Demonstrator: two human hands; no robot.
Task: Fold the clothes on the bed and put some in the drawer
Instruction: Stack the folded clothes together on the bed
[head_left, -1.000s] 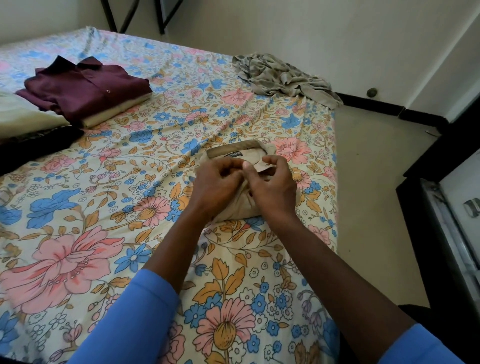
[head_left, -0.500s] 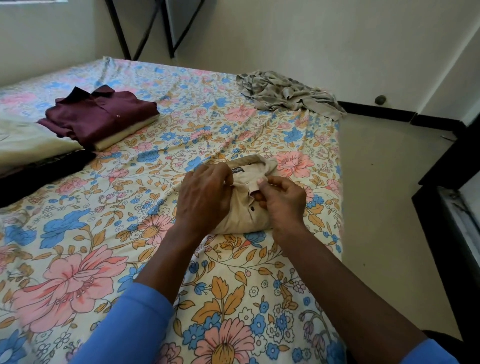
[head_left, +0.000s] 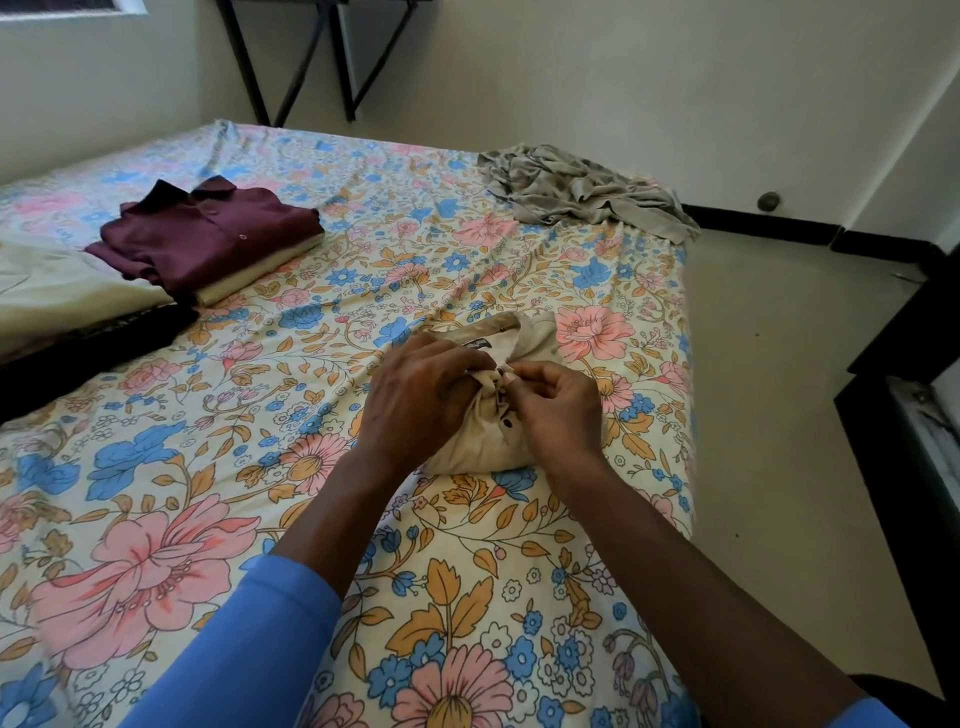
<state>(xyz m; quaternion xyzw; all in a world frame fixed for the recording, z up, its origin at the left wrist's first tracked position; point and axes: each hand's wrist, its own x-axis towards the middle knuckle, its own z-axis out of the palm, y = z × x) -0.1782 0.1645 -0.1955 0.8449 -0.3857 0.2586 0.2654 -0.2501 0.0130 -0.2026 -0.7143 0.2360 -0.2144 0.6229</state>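
A folded beige shirt (head_left: 483, 447) lies near the right edge of the bed with the floral sheet (head_left: 208, 467), collar away from me. My left hand (head_left: 421, 395) grips the shirt's left front by the buttons. My right hand (head_left: 556, 400) pinches the placket at a dark button, fingertips almost meeting the left hand. A folded maroon shirt (head_left: 208, 234) sits on a cream garment at the left. An unfolded grey garment (head_left: 582, 192) lies crumpled at the bed's far right corner.
Cream and black folded clothes (head_left: 67, 317) lie at the left edge. Dark furniture (head_left: 914, 415) stands on the right beside a strip of bare floor (head_left: 769, 389). A black metal frame (head_left: 322, 57) leans against the far wall.
The view has tilted up a little. Both hands stay on the beige shirt's front; my right hand's pinch has shifted to the button line while the left closed in on the fabric.
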